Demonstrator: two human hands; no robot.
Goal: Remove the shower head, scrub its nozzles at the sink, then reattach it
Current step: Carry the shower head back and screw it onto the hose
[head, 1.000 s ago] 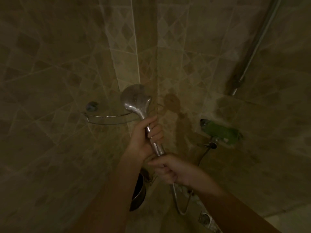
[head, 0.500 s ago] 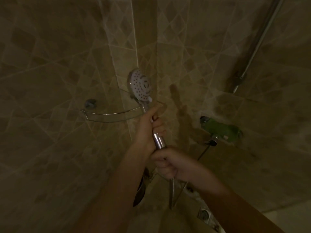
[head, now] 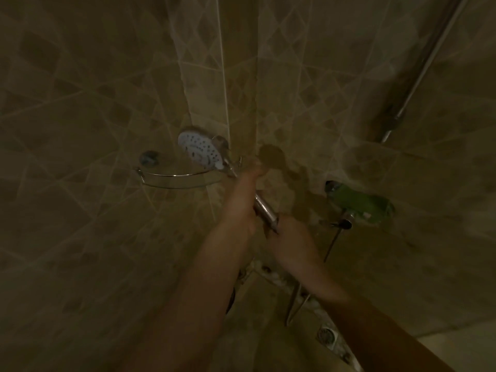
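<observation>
Shower head is up by the corner shelf, white nozzle face tilted toward us, handle slanting down-right. Left hand grips the handle; right hand wraps the hose joint just below, nearer the coupling.

Our left hand grips the handle high, forearm raised; our right hand wraps round its lower end, arm reaching in from lower right.

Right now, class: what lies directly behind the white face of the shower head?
Behind the shower head are the tiled corner wall and the wire corner shelf. The left hand grips its handle, so the handle's upper part is covered.
</observation>
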